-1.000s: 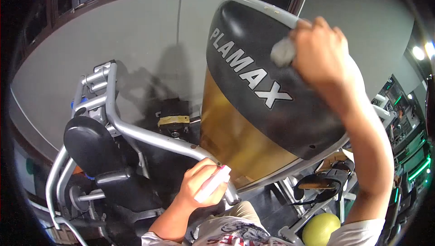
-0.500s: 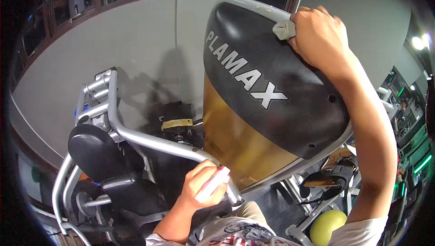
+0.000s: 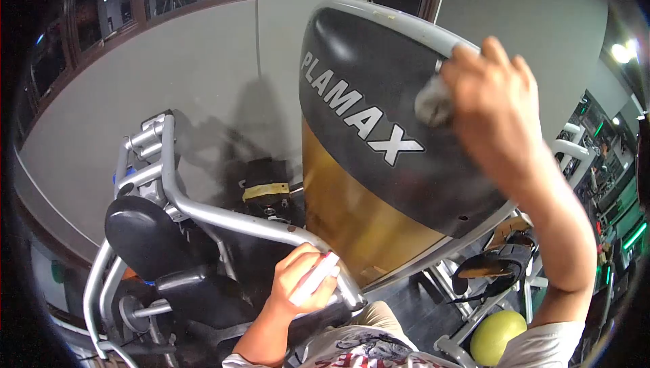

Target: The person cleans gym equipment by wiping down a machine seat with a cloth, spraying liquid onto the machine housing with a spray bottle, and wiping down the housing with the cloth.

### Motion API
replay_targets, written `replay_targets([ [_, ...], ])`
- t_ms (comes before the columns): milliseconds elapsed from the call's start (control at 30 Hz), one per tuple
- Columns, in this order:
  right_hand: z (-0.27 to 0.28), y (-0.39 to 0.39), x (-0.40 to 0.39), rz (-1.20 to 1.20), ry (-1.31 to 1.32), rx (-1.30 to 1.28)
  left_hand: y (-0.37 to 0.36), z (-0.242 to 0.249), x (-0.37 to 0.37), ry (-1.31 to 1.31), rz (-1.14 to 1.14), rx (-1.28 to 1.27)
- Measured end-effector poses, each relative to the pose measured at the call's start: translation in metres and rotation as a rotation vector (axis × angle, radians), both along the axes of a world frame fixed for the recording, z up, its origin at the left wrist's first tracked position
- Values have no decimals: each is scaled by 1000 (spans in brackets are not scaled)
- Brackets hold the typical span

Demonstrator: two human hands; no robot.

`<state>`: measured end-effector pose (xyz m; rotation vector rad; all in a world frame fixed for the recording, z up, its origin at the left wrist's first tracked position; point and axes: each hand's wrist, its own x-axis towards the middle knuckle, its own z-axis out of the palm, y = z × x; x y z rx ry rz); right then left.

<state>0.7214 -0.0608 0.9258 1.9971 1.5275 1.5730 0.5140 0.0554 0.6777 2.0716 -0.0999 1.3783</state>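
Note:
My right hand [image 3: 494,97], blurred by motion, is closed round a bunched grey cloth [image 3: 433,102]. It is at the upper right of the black and gold machine panel [image 3: 379,199] lettered PLAMAX, close to the panel's silver rim [image 3: 406,19]. Low in the middle of the view, my left hand [image 3: 292,280] wraps round a white, slim object [image 3: 313,280] with a pink mark near its top, perhaps a small bottle. That hand is right beside the bent silver bar [image 3: 250,222] of the exercise machine.
On the left stands the exercise machine with a black padded seat [image 3: 139,232]. A yellow-green ball [image 3: 497,339] lies at the lower right, near other gym equipment [image 3: 491,266]. Behind the panel is a grey wall [image 3: 189,77], and a dark item with a yellow strip [image 3: 265,192] lies near it.
My right hand has moved down from the panel's top rim with the cloth, which now overlaps the black face. My left hand keeps its hold, almost in the same place.

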Motion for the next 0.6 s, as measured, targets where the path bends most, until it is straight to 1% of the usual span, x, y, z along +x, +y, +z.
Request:
replay_targets([
  [33, -18, -3, -15, 39, 197, -44, -1, 0, 0, -14, 15, 16],
  [67, -40, -11, -32, -56, 199, -236, 0, -1, 0, -5, 20, 17],
  [100, -80, -17, -37, -54, 116, -316, 1, -2, -2, 5, 25, 19],
  [133, -115, -30, -36, 23, 78, -381, 2, -2, -3, 17, 30, 26],
  [200, -99, -42, -32, 39, 192, -501, 4, -2, -3, 4, 21, 39],
  [267, -58, -36, -27, 70, 114, -202, 2, -2, -1, -11, 29, 23],
  [333, -6, -30, -10, -93, 180, 53, 3, -1, 0, 0, 16, 13],
  [400, 8, -32, 3, 34, 187, 131, 3, -3, 1, 4, 3, 13],
  [433, -3, -34, -9, -35, 116, 108, 4, -3, 0, 5, 0, 10],
  [467, -25, -38, -12, 27, 199, 19, 5, -3, 0, 16, 17, 24],
  [500, -58, -40, -24, 20, 189, -36, 6, -3, 1, 27, 35, 37],
  [533, -86, -48, -31, 28, 232, -262, 6, -3, -1, 45, 50, 49],
  [567, -112, -54, -32, 43, 208, -390, 4, 0, 1, 34, 33, 18],
  [600, -113, -58, -32, 47, 157, -421, 5, 0, 1, 28, 25, 20],
])
